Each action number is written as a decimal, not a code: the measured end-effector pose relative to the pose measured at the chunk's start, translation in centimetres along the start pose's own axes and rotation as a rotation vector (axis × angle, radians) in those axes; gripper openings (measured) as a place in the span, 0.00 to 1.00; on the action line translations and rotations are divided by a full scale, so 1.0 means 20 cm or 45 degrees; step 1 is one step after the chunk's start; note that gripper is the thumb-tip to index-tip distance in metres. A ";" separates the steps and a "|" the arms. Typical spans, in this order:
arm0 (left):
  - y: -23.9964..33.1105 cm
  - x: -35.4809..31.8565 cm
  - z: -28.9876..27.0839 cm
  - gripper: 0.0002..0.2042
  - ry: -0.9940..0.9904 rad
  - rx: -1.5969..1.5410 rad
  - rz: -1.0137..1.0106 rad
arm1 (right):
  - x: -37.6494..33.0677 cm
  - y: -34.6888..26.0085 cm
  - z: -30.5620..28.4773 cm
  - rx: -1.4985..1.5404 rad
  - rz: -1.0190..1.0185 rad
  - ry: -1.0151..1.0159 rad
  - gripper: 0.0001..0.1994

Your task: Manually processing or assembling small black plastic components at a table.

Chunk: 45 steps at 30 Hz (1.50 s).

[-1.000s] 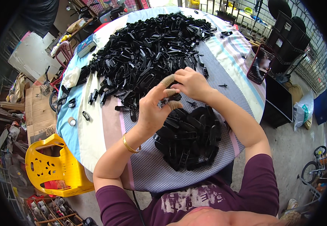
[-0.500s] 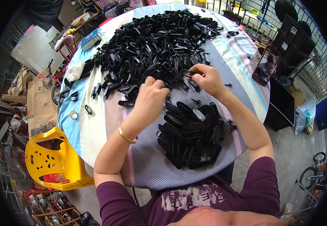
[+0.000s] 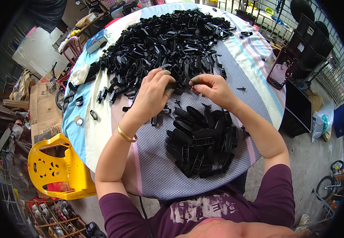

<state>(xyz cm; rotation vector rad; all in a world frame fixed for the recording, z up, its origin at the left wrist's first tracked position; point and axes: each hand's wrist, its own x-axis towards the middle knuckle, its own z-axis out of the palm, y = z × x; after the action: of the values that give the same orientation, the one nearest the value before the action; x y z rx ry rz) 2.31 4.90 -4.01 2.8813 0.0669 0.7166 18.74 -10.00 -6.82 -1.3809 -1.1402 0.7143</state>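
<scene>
A large heap of black plastic clip-like pieces (image 3: pixel 168 43) covers the far half of the round table. Near its front edge my left hand (image 3: pixel 152 90) bends its fingers round something dark, mostly hidden by the hand. Just to the right, my right hand (image 3: pixel 213 90) pinches thumb and fingers together at a small dark bit too unclear to name. The two hands are a short gap apart. Closer to me lies a smaller pile of long black pieces (image 3: pixel 201 142). A few loose black pieces (image 3: pixel 156 119) lie beside my left wrist.
A patterned cloth (image 3: pixel 152 174) covers the table. A phone (image 3: pixel 282 68) stands at the right edge; a blue box (image 3: pixel 96 41) and a tape roll (image 3: pixel 78 121) lie on the left side. A yellow chair (image 3: pixel 59 166) stands left of the table, a black crate (image 3: pixel 297 109) right.
My left hand has shifted slightly left, its fingers now higher over the heap's edge. My right hand has drawn back slightly toward me and left. Loose pieces now show beside my left wrist.
</scene>
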 end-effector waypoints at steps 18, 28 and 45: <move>0.09 -0.07 0.08 0.20 0.351 -1.812 -0.595 | -0.07 -0.07 0.10 0.090 -0.041 -0.052 0.10; 0.19 -0.07 0.07 0.20 0.407 -1.550 -0.584 | -0.11 -0.10 0.16 -0.007 -0.104 0.139 0.09; 0.21 -0.07 0.02 0.15 0.360 -1.509 -0.320 | -0.12 -0.13 0.14 -0.552 -0.274 -0.076 0.13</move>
<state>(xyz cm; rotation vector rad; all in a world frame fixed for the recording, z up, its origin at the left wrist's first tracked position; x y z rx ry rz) 1.30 0.54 -4.28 1.6105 0.0225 0.7453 14.74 -11.51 -5.16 -1.5676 -1.5273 0.3659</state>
